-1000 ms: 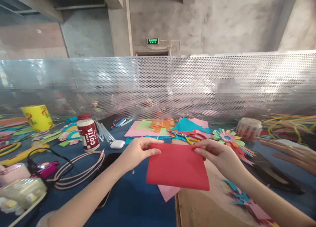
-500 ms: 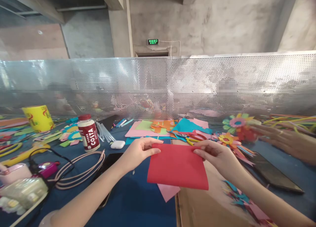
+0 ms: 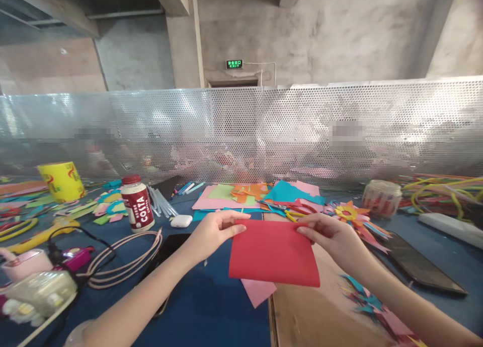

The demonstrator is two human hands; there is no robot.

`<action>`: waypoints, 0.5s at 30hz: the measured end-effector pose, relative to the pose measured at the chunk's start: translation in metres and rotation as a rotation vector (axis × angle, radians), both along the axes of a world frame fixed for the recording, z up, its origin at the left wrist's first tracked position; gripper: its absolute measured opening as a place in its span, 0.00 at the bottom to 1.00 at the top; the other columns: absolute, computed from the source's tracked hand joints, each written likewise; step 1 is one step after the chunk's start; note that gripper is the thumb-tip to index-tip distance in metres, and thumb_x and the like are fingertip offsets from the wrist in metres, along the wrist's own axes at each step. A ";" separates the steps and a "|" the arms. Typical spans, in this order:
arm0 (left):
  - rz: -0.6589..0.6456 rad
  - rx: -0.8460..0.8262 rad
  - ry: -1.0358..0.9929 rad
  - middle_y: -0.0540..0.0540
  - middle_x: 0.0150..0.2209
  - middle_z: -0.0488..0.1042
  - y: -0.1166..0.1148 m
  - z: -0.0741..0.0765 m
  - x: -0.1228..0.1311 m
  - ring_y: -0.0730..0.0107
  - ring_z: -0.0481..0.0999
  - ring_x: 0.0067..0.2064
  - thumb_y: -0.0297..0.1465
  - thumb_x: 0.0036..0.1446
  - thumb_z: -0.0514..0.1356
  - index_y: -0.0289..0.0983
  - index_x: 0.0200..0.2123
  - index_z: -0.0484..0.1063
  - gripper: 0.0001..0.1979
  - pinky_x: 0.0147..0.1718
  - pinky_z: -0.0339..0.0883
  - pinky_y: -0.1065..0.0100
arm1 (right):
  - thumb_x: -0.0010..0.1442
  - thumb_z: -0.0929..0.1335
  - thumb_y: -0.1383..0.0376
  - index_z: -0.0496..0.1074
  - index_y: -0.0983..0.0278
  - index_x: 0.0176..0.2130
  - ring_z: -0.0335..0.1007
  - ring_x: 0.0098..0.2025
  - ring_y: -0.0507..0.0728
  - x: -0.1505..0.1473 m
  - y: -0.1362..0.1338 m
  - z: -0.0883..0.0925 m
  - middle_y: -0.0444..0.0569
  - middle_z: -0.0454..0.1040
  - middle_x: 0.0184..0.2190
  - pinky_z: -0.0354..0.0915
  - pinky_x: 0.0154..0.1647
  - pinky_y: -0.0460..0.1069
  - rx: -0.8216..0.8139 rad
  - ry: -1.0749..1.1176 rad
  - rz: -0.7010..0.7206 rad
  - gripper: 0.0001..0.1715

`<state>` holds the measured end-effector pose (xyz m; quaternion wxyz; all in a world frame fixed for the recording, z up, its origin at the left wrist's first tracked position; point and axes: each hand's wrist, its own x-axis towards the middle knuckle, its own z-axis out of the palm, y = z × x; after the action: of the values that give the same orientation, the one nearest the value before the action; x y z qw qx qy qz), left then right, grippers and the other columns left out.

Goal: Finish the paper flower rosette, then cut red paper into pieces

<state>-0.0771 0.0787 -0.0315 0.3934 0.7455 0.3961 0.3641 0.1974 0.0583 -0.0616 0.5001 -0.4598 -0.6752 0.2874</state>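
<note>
A sheet of red paper (image 3: 274, 254), its lower edge rounded like a fold, is held up by its two top corners in front of me. My left hand (image 3: 221, 231) pinches the upper left corner between thumb and fingers. At the upper right corner, my right hand (image 3: 324, 231) pinches it the same way. Below the red sheet, a piece of pink paper (image 3: 258, 291) pokes out over the seam between the blue table (image 3: 211, 306) and a brown board (image 3: 305, 317). Just behind my right hand lie scissors (image 3: 291, 215) with yellow on the handle, partly hidden.
At left stand a Costa bottle (image 3: 138, 206) and a yellow tape roll (image 3: 64, 182), with a coiled cable (image 3: 121, 256) nearer. A white earbud case (image 3: 181, 221) sits behind my left hand. Right are a paper flower (image 3: 345, 212), a phone (image 3: 424, 266) and a clear round container (image 3: 382, 198).
Another person's hand and the multicoloured paper flower at the right have gone from view, uncovering the round container and a white bar. My hands keep their pinch on the red paper, nearly still.
</note>
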 end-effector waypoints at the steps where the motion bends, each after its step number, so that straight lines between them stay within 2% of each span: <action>1: 0.005 0.007 -0.007 0.49 0.37 0.76 0.000 -0.001 0.000 0.66 0.73 0.43 0.37 0.51 0.60 0.39 0.47 0.69 0.19 0.43 0.66 0.65 | 0.50 0.68 0.53 0.71 0.62 0.34 0.68 0.31 0.54 0.000 0.000 0.000 0.47 0.72 0.28 0.66 0.31 0.49 0.008 -0.009 -0.005 0.16; 6: -0.001 0.003 -0.025 0.48 0.38 0.76 0.001 -0.003 0.000 0.66 0.73 0.42 0.37 0.50 0.61 0.40 0.46 0.69 0.19 0.43 0.66 0.64 | 0.50 0.68 0.53 0.71 0.62 0.34 0.67 0.31 0.54 0.000 0.000 0.001 0.47 0.72 0.28 0.66 0.31 0.49 0.004 -0.017 -0.012 0.17; 15: 0.014 -0.023 -0.022 0.48 0.38 0.77 -0.001 0.003 0.002 0.66 0.75 0.41 0.36 0.51 0.60 0.39 0.41 0.72 0.14 0.42 0.67 0.65 | 0.51 0.69 0.53 0.72 0.61 0.35 0.67 0.31 0.53 0.000 -0.002 0.001 0.45 0.72 0.29 0.66 0.32 0.48 -0.013 -0.003 -0.006 0.16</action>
<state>-0.0750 0.0774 -0.0284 0.4036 0.7343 0.4010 0.3704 0.1973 0.0565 -0.0602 0.4968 -0.4657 -0.6727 0.2895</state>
